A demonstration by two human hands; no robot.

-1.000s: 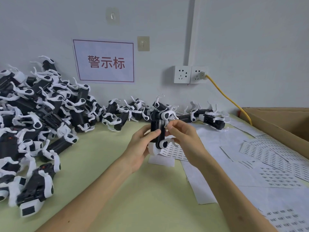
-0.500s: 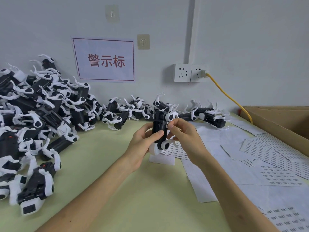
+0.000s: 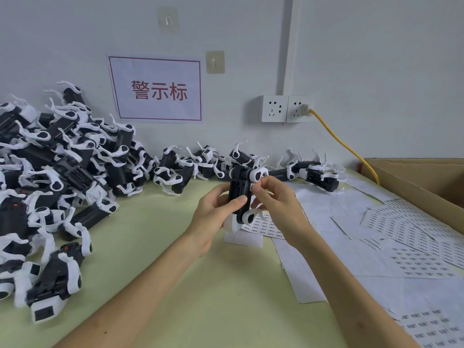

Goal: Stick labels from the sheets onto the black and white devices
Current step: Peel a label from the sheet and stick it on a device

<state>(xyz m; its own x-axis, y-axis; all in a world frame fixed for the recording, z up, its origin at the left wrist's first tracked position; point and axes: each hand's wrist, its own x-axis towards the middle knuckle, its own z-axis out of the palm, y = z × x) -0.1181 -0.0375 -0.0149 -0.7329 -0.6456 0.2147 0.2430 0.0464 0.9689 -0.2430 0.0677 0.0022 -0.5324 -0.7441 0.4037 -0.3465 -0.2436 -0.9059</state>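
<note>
A black and white device (image 3: pixel 239 190) stands upright above the table's middle, gripped by my left hand (image 3: pixel 218 209) with the thumb across its front. My right hand (image 3: pixel 275 200) touches the device's right side, its curled fingertips pressing a small white label (image 3: pixel 251 186) there. Label sheets (image 3: pixel 265 225) printed with small dark marks lie just below the device, and more sheets (image 3: pixel 416 228) spread over the right of the table.
A big heap of black and white devices (image 3: pixel 52 177) fills the left side, and a row of them (image 3: pixel 311 172) runs along the wall. A cardboard box (image 3: pixel 424 184) sits at the right edge. A yellow cable (image 3: pixel 344 144) hangs from the wall socket (image 3: pixel 286 108).
Both hands have lifted the device slightly. My right hand's fingertips have slid up along its right side to the label near the top.
</note>
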